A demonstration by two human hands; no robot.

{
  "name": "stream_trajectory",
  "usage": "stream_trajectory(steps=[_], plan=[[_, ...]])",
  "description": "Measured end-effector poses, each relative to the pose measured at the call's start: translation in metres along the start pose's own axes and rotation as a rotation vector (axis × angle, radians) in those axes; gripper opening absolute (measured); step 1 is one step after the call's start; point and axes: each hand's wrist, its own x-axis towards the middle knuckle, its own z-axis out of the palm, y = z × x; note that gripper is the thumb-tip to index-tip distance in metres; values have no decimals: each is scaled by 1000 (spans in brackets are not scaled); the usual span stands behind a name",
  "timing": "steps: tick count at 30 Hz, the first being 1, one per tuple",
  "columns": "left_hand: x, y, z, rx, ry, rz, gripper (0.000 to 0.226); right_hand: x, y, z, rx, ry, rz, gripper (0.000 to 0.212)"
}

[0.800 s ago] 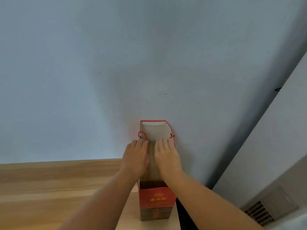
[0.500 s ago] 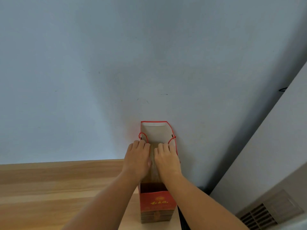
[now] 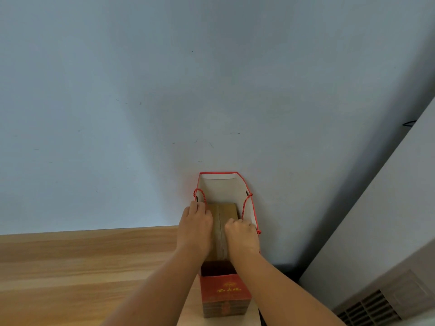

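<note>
Danger of ripping bag (image 3: 222, 188), pushing box (image 3: 226, 211) down with left hand (image 3: 195, 228) flat and right hand (image 3: 242, 236) curled up, holding nothing.

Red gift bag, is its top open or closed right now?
Open. The red gift bag has its rim spread wide, its white lining shows, and a brown box sits inside.

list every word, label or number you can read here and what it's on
Gold characters, one short row on the red panel at the near end of the gift bag: too blurred to read.
Small gold emblem above them: no legible detail.
Red mark on the brown band below: too blurred to read.
Brown box, wall, vent: no text visible.
</note>
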Motion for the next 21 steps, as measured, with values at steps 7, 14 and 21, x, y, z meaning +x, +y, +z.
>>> stream_trajectory(steps=[7,14,21], plan=[[0,0,-7,227,-107,-5,38,-3,-3,-4,1,27,-31,27],[1,-3,-8,126,-73,19,24,-8,4,-6,-84,-32,-72,24],[13,7,-11,-703,252,-104,23,4,2,-25,601,269,10,21]])
